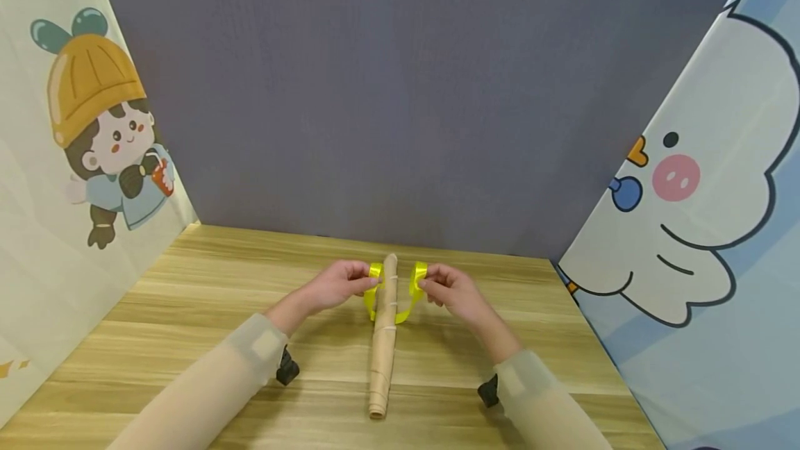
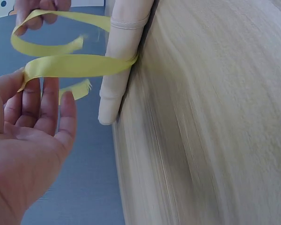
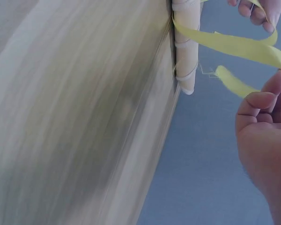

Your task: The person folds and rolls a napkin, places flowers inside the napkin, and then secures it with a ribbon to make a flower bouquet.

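A long tan roll, tapered like a rolled-up sheet with pale bands round it, lies on the table pointing away from me. A shiny yellow ribbon passes beneath it and rises on both sides. My left hand pinches the ribbon left of the roll between thumb and fingers. On the other side, my right hand pinches it too. Frayed loose ribbon ends hang past the fingers in the left wrist view. The roll's underside, where the ribbon crosses, is hidden.
The wood-grain table ends at a dark grey backdrop. Printed panels stand on both sides, one with a child in an orange hat, the other with a white bird. Black devices sit at the wrists.
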Tool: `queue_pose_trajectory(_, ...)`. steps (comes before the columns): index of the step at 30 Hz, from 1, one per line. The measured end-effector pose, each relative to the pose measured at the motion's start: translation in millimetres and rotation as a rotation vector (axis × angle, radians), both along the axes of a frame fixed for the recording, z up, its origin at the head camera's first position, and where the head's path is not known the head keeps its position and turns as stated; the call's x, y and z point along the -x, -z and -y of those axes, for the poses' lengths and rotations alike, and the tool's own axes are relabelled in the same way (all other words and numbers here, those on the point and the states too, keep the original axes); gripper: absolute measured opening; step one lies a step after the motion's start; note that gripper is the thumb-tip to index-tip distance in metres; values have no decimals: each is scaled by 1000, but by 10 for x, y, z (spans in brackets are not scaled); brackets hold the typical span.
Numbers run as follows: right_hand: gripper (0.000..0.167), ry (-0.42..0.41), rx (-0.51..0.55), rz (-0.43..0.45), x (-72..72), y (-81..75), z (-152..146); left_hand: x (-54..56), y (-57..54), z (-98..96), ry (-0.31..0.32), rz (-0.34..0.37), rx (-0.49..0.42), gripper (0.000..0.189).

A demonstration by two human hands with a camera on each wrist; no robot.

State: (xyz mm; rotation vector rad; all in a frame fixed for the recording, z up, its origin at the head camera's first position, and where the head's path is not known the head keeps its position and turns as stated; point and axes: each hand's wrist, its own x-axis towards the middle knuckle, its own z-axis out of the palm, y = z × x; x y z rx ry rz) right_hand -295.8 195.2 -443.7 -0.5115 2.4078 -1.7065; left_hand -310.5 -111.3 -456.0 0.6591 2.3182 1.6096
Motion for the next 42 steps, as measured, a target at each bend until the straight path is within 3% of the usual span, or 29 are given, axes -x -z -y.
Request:
queue_pose_trajectory(9,18,-17,3,-28,51,-19,157,2,-19,-65,6,61,-62,26)
queue_pose_trajectory(28,20,-18,-5,-71,135,-119,413,-16,-85,-182,22,-33,-20,30)
queue_pose_trajectory(42,21,31,14,-4,195,-128,501,-17,-48,-212,77,47,-91,27)
